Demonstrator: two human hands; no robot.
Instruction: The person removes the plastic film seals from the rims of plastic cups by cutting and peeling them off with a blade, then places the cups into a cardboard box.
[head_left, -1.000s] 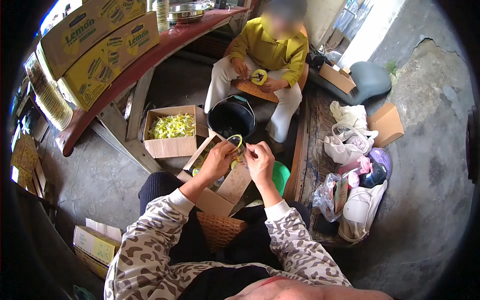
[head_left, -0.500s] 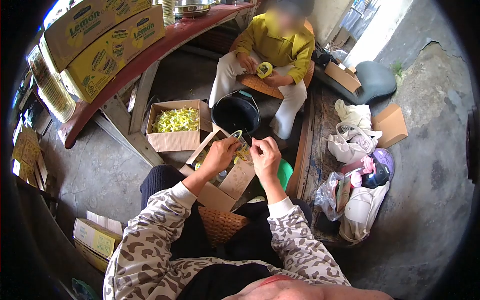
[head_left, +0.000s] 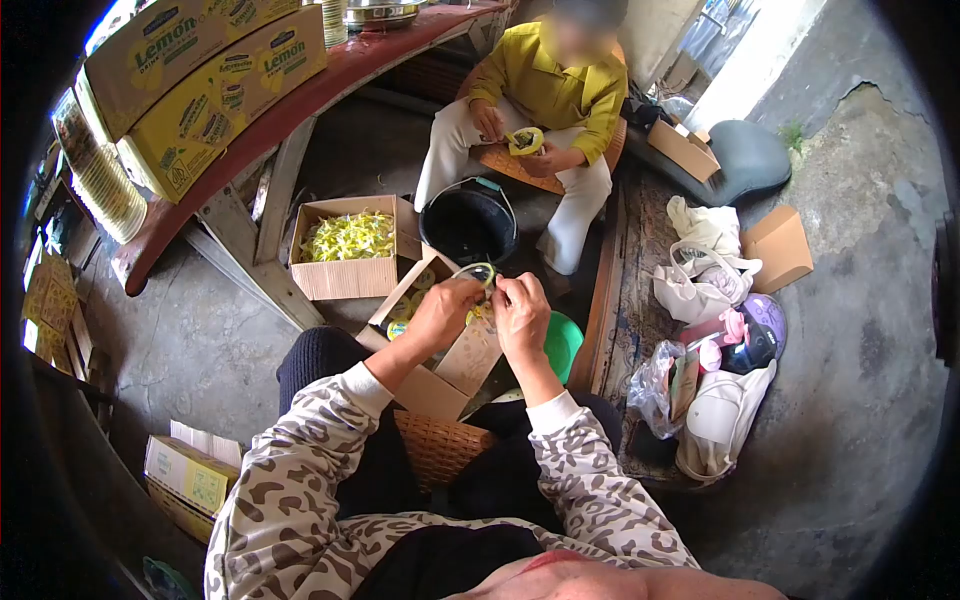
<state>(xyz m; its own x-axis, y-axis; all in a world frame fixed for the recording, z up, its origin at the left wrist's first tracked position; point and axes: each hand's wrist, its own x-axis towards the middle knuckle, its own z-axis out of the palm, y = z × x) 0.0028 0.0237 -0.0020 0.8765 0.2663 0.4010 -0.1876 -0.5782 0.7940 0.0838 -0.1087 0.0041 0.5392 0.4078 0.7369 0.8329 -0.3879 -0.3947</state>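
Observation:
Near the middle of the head view, my left hand is closed on a clear plastic cup with a pale green-yellow rim, which sticks up above the fingers. My right hand is pinched shut right beside it, touching or nearly touching the cup's edge. What the right fingers hold is hidden now; a thin dark piece showed there earlier. Below both hands stands an open cardboard box with yellow-printed cups in it.
A box of yellow strips and a black bucket stand ahead. A person opposite holds a yellow-rimmed cup. A green basin is beside my right hand; bags lie right. Lemon cartons sit on a red-edged table.
My right hand has moved left, closer to my left hand and the cup. The cup has turned so its rim shows as a loop. The person opposite has tilted their cup.

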